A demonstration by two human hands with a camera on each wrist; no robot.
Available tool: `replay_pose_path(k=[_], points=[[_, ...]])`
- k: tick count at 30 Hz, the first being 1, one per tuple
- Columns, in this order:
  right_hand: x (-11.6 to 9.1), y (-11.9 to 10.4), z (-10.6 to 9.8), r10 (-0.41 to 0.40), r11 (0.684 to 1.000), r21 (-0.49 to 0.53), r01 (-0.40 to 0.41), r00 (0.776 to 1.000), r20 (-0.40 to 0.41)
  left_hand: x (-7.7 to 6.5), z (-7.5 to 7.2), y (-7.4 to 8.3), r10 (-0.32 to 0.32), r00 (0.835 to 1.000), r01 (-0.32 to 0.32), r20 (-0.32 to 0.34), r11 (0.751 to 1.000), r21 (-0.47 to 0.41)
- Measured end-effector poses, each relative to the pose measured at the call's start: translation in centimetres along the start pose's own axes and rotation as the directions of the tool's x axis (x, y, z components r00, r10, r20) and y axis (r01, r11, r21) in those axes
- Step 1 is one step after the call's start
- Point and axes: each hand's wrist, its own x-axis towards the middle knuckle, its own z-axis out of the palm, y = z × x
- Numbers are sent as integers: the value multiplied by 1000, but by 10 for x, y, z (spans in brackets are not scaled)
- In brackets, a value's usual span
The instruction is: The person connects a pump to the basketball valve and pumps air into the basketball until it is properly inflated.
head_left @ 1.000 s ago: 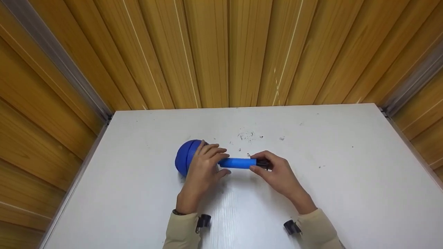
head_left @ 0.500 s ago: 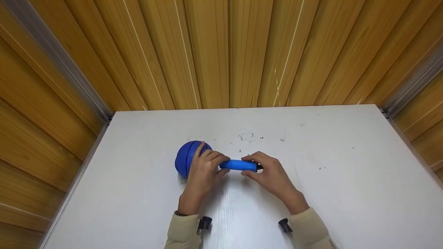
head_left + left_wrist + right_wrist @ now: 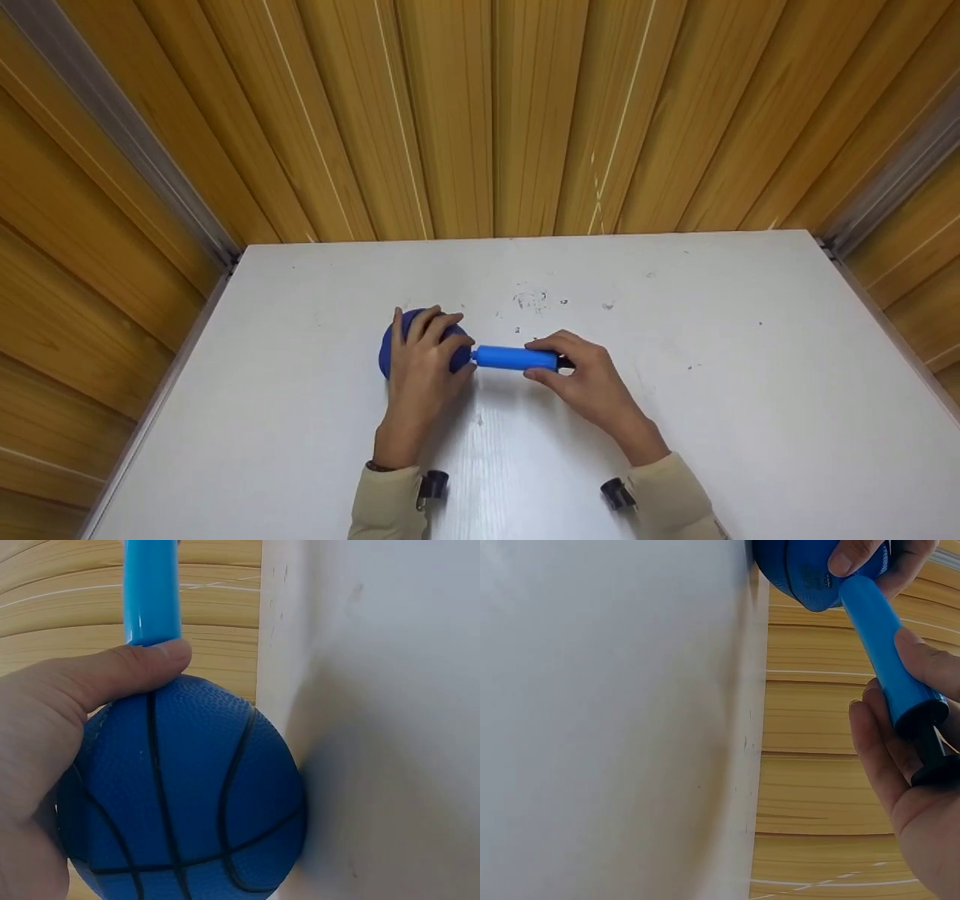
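Observation:
A small blue basketball (image 3: 195, 787) with black seams rests on the white table, my left hand (image 3: 421, 367) spread round it and gripping it. In the left wrist view the thumb (image 3: 142, 673) lies along the top of the ball, right by the end of a blue hand pump (image 3: 504, 357). The pump lies level, its narrow tip right at the ball's side. My right hand (image 3: 581, 371) holds the pump's barrel near its rear end between thumb and fingers. The black plunger handle (image 3: 936, 771) sits close to the palm, with a short stretch of rod showing.
The white table (image 3: 247, 450) has dark scuff marks (image 3: 531, 298) beyond the pump. Wood-patterned corrugated panels (image 3: 525, 112) stand behind and at both sides. Black wrist-worn devices (image 3: 433, 484) stick out from both beige sleeves (image 3: 671, 491).
My left hand has moved from the pump's tip end leftward onto the ball. The right hand has shifted left along the pump, and less of the black plunger shows behind the barrel.

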Motion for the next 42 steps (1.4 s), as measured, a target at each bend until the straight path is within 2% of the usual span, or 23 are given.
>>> replay_pose_path(k=[5, 10, 27, 33, 42], points=[[0, -1, 0, 10, 1000, 11, -10, 1000, 5, -1, 3, -2, -1, 999, 0, -46, 1000, -14], [-1, -1, 0, 2, 1000, 0, -2, 1000, 8, -1, 4, -3, -14, 998, 12, -60, 999, -33], [0, -5, -4, -54, 998, -12, 55, 998, 21, -1, 3, -4, -81, 996, 80, -26, 995, -58], [0, -4, -6, -75, 997, -4, 75, 997, 19, -1, 3, -5, -86, 996, 84, -30, 994, -69], [0, -6, -8, -64, 998, -4, 65, 998, 27, -1, 2, -6, -92, 996, 90, -22, 992, -88]])
